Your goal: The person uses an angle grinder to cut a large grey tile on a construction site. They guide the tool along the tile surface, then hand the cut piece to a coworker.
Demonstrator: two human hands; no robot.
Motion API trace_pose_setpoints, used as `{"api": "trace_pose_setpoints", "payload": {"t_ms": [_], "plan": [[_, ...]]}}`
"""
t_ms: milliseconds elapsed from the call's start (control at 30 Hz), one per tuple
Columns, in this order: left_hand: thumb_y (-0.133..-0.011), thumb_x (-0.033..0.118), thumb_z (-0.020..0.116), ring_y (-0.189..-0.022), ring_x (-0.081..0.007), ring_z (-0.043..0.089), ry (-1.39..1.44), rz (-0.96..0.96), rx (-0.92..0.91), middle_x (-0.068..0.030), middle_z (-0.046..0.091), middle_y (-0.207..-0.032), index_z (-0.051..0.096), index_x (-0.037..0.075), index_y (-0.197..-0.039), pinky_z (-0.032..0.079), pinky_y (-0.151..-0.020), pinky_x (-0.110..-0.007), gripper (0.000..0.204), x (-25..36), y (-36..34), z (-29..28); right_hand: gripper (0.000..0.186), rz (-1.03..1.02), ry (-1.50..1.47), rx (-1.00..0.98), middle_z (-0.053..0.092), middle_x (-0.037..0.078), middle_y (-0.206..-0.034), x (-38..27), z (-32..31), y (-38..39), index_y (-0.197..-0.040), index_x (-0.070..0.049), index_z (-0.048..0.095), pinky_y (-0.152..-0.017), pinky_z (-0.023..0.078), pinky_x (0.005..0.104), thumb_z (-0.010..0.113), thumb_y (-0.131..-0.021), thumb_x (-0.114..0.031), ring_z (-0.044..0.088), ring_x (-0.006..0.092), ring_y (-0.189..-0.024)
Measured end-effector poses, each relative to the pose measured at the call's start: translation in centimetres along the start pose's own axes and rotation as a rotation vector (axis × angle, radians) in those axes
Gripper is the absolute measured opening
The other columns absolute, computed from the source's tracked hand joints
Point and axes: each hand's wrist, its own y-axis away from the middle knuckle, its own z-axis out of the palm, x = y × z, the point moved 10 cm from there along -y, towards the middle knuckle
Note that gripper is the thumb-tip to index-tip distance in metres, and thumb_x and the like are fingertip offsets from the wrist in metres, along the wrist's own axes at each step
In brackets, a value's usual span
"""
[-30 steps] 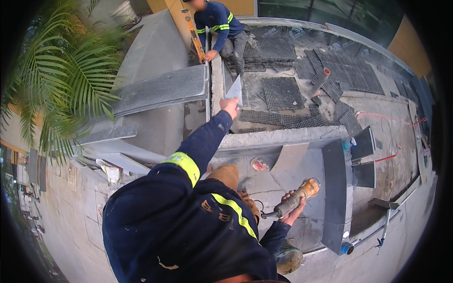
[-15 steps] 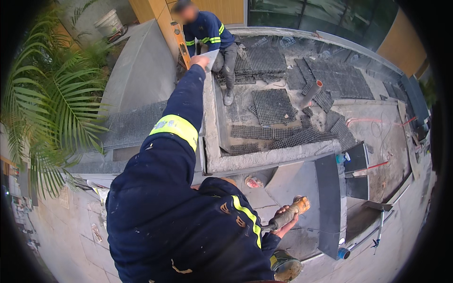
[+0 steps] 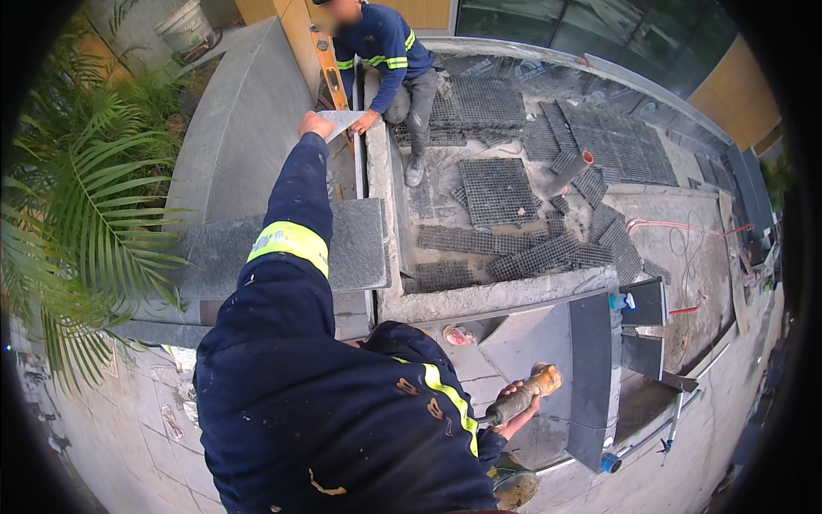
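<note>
My left arm stretches far forward, and my left hand [image 3: 316, 126] is closed on one end of a thin, light-grey slab piece [image 3: 341, 119]. A co-worker's hand [image 3: 365, 122] touches the other end of that piece. Low on the right, my right hand [image 3: 517, 414] wraps round a corded power tool [image 3: 534, 387] with a dusty grey barrel and an orange head. Its working end is not clearly seen. Under my left forearm lies a dark grey stone slab [image 3: 360, 247] on the ledge.
The co-worker [image 3: 390, 60] crouches ahead beside an orange spirit level [image 3: 327, 64]. Black grid mats [image 3: 497, 190] and an upright pipe [image 3: 572, 171] stand inside the concrete-edged bed. Palm fronds [image 3: 111, 197] hang at left. A bucket [image 3: 515, 488] is below my right hand.
My left hand has moved left with the slab piece, uncovering more of the dark stone slab. The co-worker's hand now shows at the piece. My right hand still holds the power tool.
</note>
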Motion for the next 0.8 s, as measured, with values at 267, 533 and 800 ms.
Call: {"api": "trace_pose_setpoints", "payload": {"t_ms": [267, 533, 800], "plan": [[-0.078, 0.022, 0.069, -0.119, -0.0352, 0.061, 0.002, 0.012, 0.029, -0.0202, 0.066, -0.123, 0.065, 0.006, -0.118, 0.049, -0.1, -0.042, 0.043, 0.2, -0.2, -0.5, 0.05, 0.008, 0.022, 0.013, 0.061, 0.012, -0.099, 1.1, 1.5, -0.5, -0.114, -0.001, 0.051, -0.072, 0.059, 0.0359, 0.066, -0.088, -0.041, 0.063, 0.0231, -0.083], [-0.078, 0.025, 0.072, -0.119, -0.0347, 0.061, 0.027, 0.007, 0.07, -0.0198, 0.066, -0.124, 0.063, 0.007, -0.12, 0.048, -0.1, -0.042, 0.046, 0.2, 0.4, -1.2, 0.051, -0.014, 0.064, 0.016, 0.061, 0.012, -0.099, 0.9, 2.1, -0.4, -0.115, 0.0, 0.052, -0.072, 0.058, 0.0355, 0.067, -0.088, -0.04, 0.063, 0.0235, -0.083], [-0.073, 0.029, 0.081, -0.117, -0.0339, 0.063, 0.08, -0.015, 0.058, -0.0195, 0.067, -0.121, 0.064, 0.004, -0.118, 0.05, -0.098, -0.041, 0.055, -0.9, -1.1, -0.8, 0.054, 0.002, 0.103, 0.013, 0.061, 0.013, -0.101, 1.0, 3.1, -0.6, -0.116, 0.0, 0.051, -0.074, 0.057, 0.0377, 0.065, -0.089, -0.044, 0.062, 0.0251, -0.084]]}}
